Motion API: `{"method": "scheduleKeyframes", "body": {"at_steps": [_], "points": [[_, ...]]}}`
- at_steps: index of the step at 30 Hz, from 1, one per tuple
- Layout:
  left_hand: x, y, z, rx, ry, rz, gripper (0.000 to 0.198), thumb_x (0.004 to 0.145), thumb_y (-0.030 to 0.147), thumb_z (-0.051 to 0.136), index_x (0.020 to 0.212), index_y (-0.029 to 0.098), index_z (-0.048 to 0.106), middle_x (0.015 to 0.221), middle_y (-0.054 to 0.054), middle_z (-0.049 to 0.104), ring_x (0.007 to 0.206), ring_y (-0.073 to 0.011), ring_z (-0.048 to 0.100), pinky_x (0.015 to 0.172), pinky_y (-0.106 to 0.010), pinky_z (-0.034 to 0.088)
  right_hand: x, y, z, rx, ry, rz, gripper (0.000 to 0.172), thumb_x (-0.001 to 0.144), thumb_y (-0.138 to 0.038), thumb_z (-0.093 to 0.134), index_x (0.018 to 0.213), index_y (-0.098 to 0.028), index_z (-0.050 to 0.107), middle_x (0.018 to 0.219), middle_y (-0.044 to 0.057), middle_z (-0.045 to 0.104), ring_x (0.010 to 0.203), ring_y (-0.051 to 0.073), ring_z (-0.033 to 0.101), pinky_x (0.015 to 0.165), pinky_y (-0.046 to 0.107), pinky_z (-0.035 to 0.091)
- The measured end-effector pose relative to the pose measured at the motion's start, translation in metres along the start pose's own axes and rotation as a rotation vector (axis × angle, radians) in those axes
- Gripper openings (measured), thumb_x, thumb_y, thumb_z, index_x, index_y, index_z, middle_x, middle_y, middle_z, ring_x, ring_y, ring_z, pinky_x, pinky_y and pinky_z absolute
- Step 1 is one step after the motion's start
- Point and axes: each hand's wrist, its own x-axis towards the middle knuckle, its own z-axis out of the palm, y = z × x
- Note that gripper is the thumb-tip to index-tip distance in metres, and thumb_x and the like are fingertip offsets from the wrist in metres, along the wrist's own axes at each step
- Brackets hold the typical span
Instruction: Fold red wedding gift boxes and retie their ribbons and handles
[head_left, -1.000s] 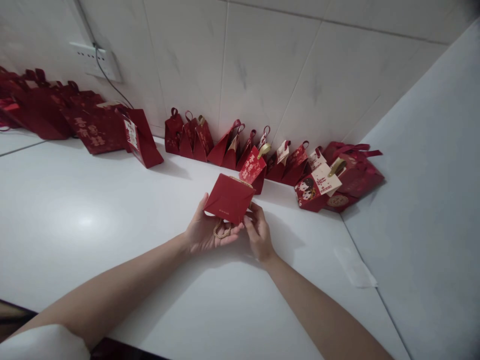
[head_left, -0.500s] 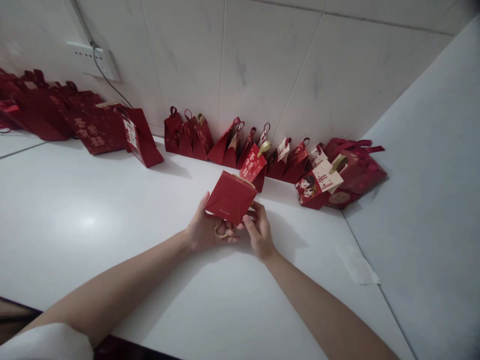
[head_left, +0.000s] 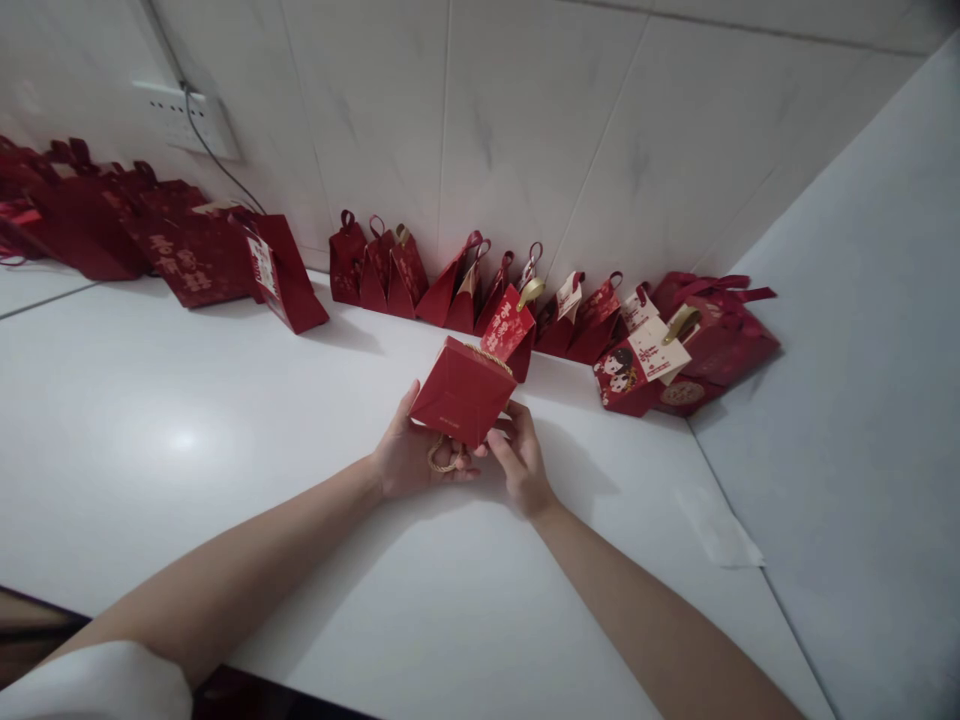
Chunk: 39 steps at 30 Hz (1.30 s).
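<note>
Between my two hands, a small red gift box (head_left: 463,392) is held tilted above the white table, with one square panel facing me. My left hand (head_left: 411,452) is wrapped around its left side, the fingers passing underneath. A gold rope handle (head_left: 442,458) hangs in a loop over those fingers. My right hand (head_left: 521,460) grips the lower right corner, thumb in front and the other fingers partly hidden behind. Just behind the held box stands a red box with a gold ribbon loop (head_left: 510,325).
Several small red peaked boxes (head_left: 405,275) line the tiled wall. Larger red bags (head_left: 195,255) stand at the left, beside a single red box (head_left: 289,275). At the right corner are a cream-and-red box (head_left: 637,370) and a red bag (head_left: 724,335). A white tissue (head_left: 720,530) lies near the right panel.
The held box has tilted very slightly, and its facing panel sits marginally higher. Both hands keep the same grip.
</note>
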Motion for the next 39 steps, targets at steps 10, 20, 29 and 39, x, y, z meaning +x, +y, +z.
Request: {"method": "scheduleKeyframes", "body": {"at_steps": [10,20,29,39], "points": [[0.0015,0.0018,-0.0014,0.015,-0.018,-0.005,0.097,0.080,0.086,0.023,0.105,0.004,0.067,0.092,-0.016,0.069,0.073,-0.0190,0.057,0.094,-0.042,0.049,0.0018,0.0010,0.0008,0.029,-0.014,0.004,0.044,0.091,-0.044,0.062,0.126,-0.023,0.044,0.087,0.002,0.065,0.079,0.019,0.064,0.069,0.035,0.054],[0.0034,0.0031,-0.0070,0.059,-0.015,0.033,0.092,0.078,0.086,0.030,0.104,0.006,0.068,0.091,-0.017,0.069,0.069,-0.0194,0.058,0.090,-0.042,0.050,0.0022,0.0049,0.0000,0.019,-0.025,0.013,0.043,0.091,-0.041,0.062,0.127,-0.023,0.046,0.092,0.004,0.068,0.082,0.020,0.067,0.074,0.038,0.056],[0.0027,0.0038,-0.0061,0.060,0.028,0.020,0.094,0.077,0.088,0.031,0.105,0.005,0.067,0.091,-0.017,0.070,0.066,-0.0183,0.058,0.088,-0.042,0.052,0.0026,0.0067,0.0003,0.021,-0.022,0.037,0.045,0.090,-0.042,0.063,0.128,-0.025,0.047,0.101,0.006,0.068,0.080,0.020,0.069,0.073,0.037,0.056],[0.0035,0.0033,-0.0088,0.046,0.008,0.018,0.094,0.077,0.088,0.030,0.106,0.006,0.067,0.091,-0.017,0.070,0.067,-0.0186,0.058,0.089,-0.042,0.052,0.0031,0.0082,0.0001,0.011,-0.017,0.035,0.045,0.089,-0.044,0.063,0.127,-0.023,0.047,0.094,0.005,0.068,0.079,0.020,0.070,0.071,0.038,0.057]]}}
